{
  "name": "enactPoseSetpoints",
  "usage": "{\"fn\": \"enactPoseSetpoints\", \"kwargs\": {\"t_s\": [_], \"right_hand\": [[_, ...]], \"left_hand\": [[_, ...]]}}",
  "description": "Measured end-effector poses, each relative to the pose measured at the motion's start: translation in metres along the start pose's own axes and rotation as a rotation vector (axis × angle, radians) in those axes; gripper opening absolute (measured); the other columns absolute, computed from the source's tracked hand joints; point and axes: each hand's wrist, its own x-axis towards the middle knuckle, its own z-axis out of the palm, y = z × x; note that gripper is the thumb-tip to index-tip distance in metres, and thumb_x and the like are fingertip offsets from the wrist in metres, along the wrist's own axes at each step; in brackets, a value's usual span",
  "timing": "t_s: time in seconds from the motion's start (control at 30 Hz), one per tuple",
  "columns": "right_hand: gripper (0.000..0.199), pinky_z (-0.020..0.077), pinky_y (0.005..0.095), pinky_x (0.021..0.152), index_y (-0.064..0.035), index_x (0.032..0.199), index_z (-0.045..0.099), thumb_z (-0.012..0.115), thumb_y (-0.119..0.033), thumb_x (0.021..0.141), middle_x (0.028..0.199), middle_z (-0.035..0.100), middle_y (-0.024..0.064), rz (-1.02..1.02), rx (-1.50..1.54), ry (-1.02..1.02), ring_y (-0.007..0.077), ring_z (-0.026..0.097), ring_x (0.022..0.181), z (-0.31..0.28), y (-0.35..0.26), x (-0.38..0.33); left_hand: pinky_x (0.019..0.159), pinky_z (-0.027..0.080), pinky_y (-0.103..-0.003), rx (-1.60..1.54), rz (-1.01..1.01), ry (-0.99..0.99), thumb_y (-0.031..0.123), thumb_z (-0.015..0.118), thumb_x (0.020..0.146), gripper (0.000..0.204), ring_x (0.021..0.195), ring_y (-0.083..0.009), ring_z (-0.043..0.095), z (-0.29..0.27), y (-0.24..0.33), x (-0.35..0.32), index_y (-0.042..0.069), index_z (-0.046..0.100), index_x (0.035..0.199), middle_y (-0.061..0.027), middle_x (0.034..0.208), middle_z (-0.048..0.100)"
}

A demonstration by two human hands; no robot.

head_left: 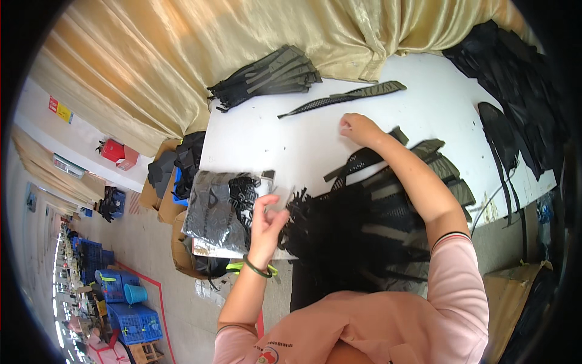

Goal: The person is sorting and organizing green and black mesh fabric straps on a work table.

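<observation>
My left hand (267, 225) is raised beside the pile of black straps, thumb and fingers bent but apart, with nothing seen between them. My right hand (360, 128) is over the white table, its fingers curled in and no strap showing from them. Just beyond it lies a single strap (370, 91), olive-grey at one end and black mesh at the other. Close to my body is a large heap of black and olive straps (364, 218), partly hanging over the table's near edge; my right forearm crosses above it. A clear plastic bag (212, 209) with black webbing pieces lies next to my left hand.
A fanned stack of straps (273, 76) sits at the table's (242, 139) far left, against a gold curtain (254, 24). Black strap bundles (509, 85) cover the far right. Cardboard boxes (173, 206) stand left of the table; blue crates (133, 321) are on the floor beyond.
</observation>
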Motion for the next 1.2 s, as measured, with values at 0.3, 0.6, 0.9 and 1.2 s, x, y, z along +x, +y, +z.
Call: {"fn": "enactPoseSetpoints", "kwargs": {"t_s": [0.3,0.6,0.9,1.2], "right_hand": [[0.040,0.0310,0.0509,0.104,-0.0123,0.132,0.041,0.038,-0.012,0.092,0.124,0.053,0.0137,0.188,-0.561,0.236,0.0291,0.046,0.122,0.049,0.125,0.100],[0.019,0.0452,0.0398,0.088,-0.0032,0.095,0.062,0.048,-0.011,0.084,0.100,0.059,0.0134,-0.040,-0.686,0.048,0.0272,0.056,0.099,0.031,0.114,0.089],[0.025,0.0451,0.0393,0.081,-0.0022,0.099,0.057,0.052,0.002,0.075,0.088,0.054,0.0162,-0.429,-0.432,0.038,0.0326,0.054,0.090,-0.084,-0.018,-0.031],[0.027,0.0451,0.0376,0.080,-0.0026,0.101,0.058,0.052,0.002,0.074,0.084,0.052,0.0128,-0.426,-0.499,0.210,0.0303,0.054,0.084,-0.168,-0.075,-0.133]], "left_hand": [[0.060,0.037,-0.016,0.164,0.140,0.107,0.004,0.065,0.085,0.018,0.065,-0.0019,0.043,-0.039,-0.038,0.084,0.006,0.054,0.099,0.0058,0.079,0.052],[0.065,0.047,-0.028,0.634,0.353,0.012,0.008,0.070,0.078,0.028,0.075,-0.0161,0.053,-0.012,-0.061,0.189,0.002,0.056,0.101,-0.0074,0.089,0.057],[0.096,0.039,-0.041,1.075,0.707,-0.130,0.016,0.072,0.074,0.041,0.109,-0.0321,0.052,0.011,-0.052,0.221,0.004,0.058,0.110,-0.0141,0.111,0.060],[0.099,0.039,-0.032,0.224,0.168,-0.728,0.024,0.063,0.088,0.040,0.113,-0.0188,0.052,0.046,-0.028,0.154,0.006,0.054,0.123,-0.0083,0.118,0.059]]}}
